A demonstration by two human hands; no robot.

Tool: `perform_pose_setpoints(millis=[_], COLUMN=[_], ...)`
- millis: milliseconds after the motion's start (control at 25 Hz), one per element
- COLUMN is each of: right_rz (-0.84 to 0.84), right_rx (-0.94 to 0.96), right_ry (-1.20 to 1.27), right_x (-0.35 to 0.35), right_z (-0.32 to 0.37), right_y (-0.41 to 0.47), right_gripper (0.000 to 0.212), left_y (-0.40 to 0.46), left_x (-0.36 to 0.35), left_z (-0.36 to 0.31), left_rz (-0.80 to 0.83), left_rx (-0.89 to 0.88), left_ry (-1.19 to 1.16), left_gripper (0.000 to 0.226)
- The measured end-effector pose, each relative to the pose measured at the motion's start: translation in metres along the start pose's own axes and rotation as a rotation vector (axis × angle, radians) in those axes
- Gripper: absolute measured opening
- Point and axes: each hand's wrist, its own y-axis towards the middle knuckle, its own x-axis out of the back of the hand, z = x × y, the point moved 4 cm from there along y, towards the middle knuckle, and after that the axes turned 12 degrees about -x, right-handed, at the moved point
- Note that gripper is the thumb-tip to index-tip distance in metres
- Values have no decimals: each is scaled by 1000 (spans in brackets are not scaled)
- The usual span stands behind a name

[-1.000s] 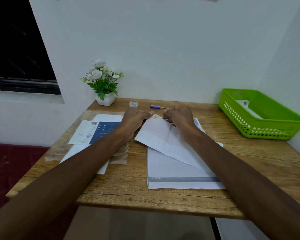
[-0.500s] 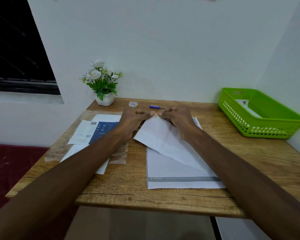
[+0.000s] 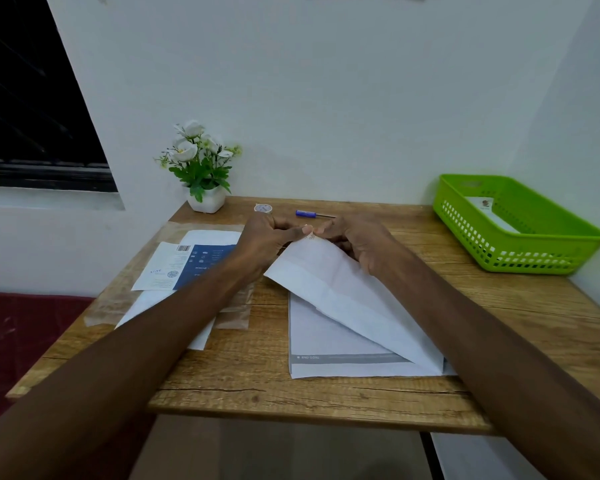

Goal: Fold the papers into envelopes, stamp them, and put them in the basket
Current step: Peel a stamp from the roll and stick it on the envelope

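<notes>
Left hand [image 3: 267,242] and right hand [image 3: 357,242] pinch folded paper [image 3: 329,285] (probably a stamp there).

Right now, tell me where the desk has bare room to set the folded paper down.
Bare wood lies between the white sheet and the green basket, and along the front edge of the desk. The left side is crowded with the leaflet and papers.
</notes>
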Motion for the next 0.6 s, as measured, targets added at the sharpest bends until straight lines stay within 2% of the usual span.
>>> perform_pose_setpoints(millis=[120,200,400,560,600], right_rz=[-72,-93,-9,25,42], right_rx=[139,164,29,48,55], right_ry=[-66,-92,-59,-101,-106], right_x=[0,-1,-3,-3,-3], right_z=[2,4,-1,-1,0], right_y=[-2,-2,-1,-1,-1], right_gripper=[27,24,10,15,15], left_y=[0,2,6,6,6], left_x=[2,5,8,6,6], left_z=[0,-2,1,4,5], left_rz=[-13,-20,-12,43,62], left_rx=[-21,-38,-23,-30,-12], left_ry=[9,36,71,37,-12], left_gripper=[28,28,21,20,26])
